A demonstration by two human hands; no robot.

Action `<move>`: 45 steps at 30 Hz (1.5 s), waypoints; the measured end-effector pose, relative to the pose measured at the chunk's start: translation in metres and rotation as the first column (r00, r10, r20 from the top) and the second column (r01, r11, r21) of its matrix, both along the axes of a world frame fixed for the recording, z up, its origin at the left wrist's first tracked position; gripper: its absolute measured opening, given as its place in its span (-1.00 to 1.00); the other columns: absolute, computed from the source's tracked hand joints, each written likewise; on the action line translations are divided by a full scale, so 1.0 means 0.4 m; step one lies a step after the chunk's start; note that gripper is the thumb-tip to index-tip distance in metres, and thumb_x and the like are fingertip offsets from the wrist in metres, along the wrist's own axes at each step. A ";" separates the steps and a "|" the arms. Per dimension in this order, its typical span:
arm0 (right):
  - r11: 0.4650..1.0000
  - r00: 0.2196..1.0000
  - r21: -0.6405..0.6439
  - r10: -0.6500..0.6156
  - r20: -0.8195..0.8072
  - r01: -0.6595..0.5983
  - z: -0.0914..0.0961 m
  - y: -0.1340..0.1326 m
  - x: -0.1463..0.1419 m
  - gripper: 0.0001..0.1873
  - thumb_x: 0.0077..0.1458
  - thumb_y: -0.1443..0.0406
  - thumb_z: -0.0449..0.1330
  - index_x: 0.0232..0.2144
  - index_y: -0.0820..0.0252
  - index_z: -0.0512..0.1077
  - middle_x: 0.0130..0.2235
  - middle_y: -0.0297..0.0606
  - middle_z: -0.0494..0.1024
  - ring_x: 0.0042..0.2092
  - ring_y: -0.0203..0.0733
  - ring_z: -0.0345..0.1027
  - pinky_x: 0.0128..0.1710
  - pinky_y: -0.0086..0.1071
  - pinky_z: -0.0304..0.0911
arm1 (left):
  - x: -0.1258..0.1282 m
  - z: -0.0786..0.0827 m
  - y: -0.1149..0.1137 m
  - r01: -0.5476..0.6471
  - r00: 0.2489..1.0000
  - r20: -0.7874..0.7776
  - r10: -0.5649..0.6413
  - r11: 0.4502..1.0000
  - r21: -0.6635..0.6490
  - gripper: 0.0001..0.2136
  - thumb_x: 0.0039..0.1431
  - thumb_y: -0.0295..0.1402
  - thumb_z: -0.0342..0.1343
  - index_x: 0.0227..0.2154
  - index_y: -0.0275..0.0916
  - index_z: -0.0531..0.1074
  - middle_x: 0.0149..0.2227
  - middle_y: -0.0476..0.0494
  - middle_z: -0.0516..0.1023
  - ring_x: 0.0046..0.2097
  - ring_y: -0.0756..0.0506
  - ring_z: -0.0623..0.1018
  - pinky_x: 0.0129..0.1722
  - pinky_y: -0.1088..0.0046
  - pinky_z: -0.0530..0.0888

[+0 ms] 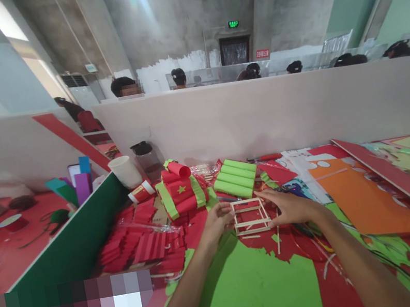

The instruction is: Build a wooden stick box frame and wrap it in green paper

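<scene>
Steadying a small stick frame (252, 223) from both sides, the left hand (216, 220) has its fingertips closed on the left edge. The right hand (290, 207) lies with fingers stretched along the right edge; whether it pinches, I cannot tell. The frame looks light, thin and brittle, with joints that are probably weak, so the corners seem the safest hold. Below the grip lies green paper (251, 287). To its left are red folded pieces (153, 243), and just beyond it green paper rolls (235, 178). Farther off, a white partition (281, 114) closes the table.
</scene>
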State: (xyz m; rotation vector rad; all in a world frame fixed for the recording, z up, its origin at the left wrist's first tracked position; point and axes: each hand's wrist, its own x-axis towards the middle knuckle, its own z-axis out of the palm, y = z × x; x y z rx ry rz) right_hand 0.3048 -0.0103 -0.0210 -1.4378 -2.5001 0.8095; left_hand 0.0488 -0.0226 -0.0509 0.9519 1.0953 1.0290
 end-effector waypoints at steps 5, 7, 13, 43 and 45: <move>1.000 1.000 0.003 0.001 0.018 -0.001 0.006 -0.003 -0.002 0.12 -0.17 -0.04 0.29 0.31 0.07 -0.16 0.34 -0.18 -0.11 0.32 0.10 -0.21 0.22 -0.14 -0.07 | -0.002 -0.002 0.003 0.007 1.000 0.005 -0.007 1.000 0.000 -0.79 0.01 -0.46 0.23 -0.27 -0.26 0.38 -0.21 -0.19 0.49 -0.35 -0.03 0.54 -0.31 0.42 0.54; 1.000 1.000 0.005 0.004 0.018 -0.004 0.006 -0.003 -0.002 0.12 -0.17 -0.05 0.29 0.31 0.04 -0.17 0.34 -0.20 -0.11 0.32 0.10 -0.22 0.22 -0.13 -0.06 | -0.002 -0.004 0.004 0.011 1.000 0.013 -0.011 1.000 0.001 -0.78 -0.01 -0.46 0.24 -0.27 -0.26 0.39 -0.21 -0.20 0.49 -0.34 -0.03 0.54 -0.31 0.42 0.54; 1.000 1.000 -0.004 0.001 0.012 -0.001 0.004 -0.001 -0.003 0.12 -0.18 -0.05 0.30 0.31 0.07 -0.15 0.34 -0.19 -0.10 0.32 0.11 -0.25 0.24 -0.13 -0.10 | -0.002 -0.004 0.005 0.010 1.000 -0.001 -0.010 1.000 -0.002 -0.74 -0.04 -0.43 0.27 -0.26 -0.26 0.38 -0.22 -0.18 0.49 -0.34 -0.03 0.54 -0.32 0.44 0.53; 1.000 1.000 -0.005 -0.002 -0.010 0.002 0.003 -0.002 -0.002 0.11 -0.17 0.00 0.31 0.31 0.07 -0.16 0.34 -0.18 -0.11 0.32 0.10 -0.23 0.23 -0.16 -0.08 | -0.008 -0.001 0.004 0.028 0.999 -0.017 -0.028 1.000 -0.008 -0.69 -0.04 -0.43 0.27 -0.20 -0.27 0.35 -0.14 -0.22 0.47 -0.31 -0.03 0.55 -0.30 0.44 0.53; 1.000 1.000 -0.004 -0.003 -0.014 0.003 0.002 -0.002 -0.002 0.11 -0.17 0.00 0.31 0.31 0.07 -0.16 0.34 -0.18 -0.11 0.32 0.10 -0.22 0.23 -0.15 -0.08 | -0.009 0.000 0.005 0.029 0.999 -0.024 -0.029 1.000 -0.011 -0.69 -0.04 -0.43 0.27 -0.20 -0.28 0.35 -0.12 -0.22 0.47 -0.31 -0.03 0.55 -0.30 0.44 0.53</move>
